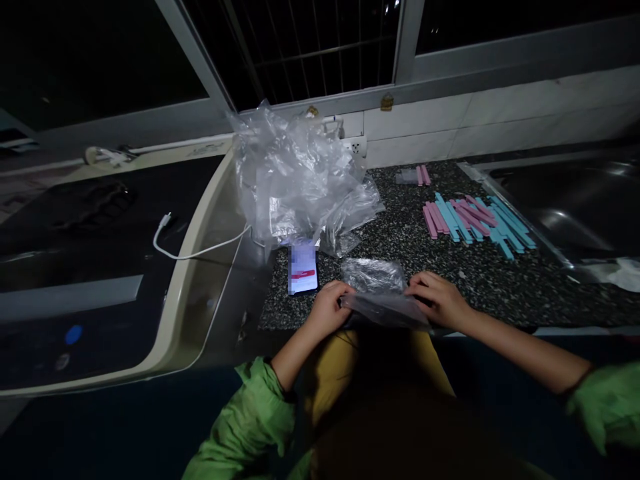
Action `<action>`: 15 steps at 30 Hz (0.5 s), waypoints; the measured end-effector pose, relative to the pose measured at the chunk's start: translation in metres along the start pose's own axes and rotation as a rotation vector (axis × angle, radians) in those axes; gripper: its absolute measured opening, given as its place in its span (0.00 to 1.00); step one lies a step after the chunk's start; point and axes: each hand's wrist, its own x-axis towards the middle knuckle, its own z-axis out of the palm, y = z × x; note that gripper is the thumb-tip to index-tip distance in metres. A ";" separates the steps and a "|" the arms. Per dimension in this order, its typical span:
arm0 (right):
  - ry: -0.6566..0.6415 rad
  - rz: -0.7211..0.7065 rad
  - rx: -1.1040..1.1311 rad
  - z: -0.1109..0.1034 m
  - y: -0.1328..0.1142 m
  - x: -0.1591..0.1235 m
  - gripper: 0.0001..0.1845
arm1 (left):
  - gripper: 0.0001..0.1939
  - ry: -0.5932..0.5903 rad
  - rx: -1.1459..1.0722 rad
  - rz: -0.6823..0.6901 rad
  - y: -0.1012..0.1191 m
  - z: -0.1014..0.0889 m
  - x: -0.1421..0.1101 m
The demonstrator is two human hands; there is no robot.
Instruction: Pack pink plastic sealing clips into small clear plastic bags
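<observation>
Between my two hands a clear plastic bag [385, 308] is stretched out at the counter's front edge, its near part hanging toward me. My left hand [332, 308] grips the bag's left side with closed fingers. At the opposite side, my right hand [434, 297] has its fingers closed on the bag's right edge. Part of the plastic [373, 273] lies flat on the counter just beyond; whether it is the same bag or another I cannot tell. A lit phone [303, 268] rests left of the bag. Behind them rises a big heap of clear plastic bags [300, 173].
Pink and light blue sticks [475, 220] lie in a pile on the speckled counter [395, 233], right of centre. Two pink sticks [423, 176] sit farther back. A metal sink [575, 207] is at right. At left stands a washing machine [100, 280] with a white cable [200, 252] across it.
</observation>
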 end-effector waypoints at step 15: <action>0.004 0.354 0.185 0.005 0.001 -0.006 0.13 | 0.06 0.097 0.060 -0.310 -0.001 0.019 0.009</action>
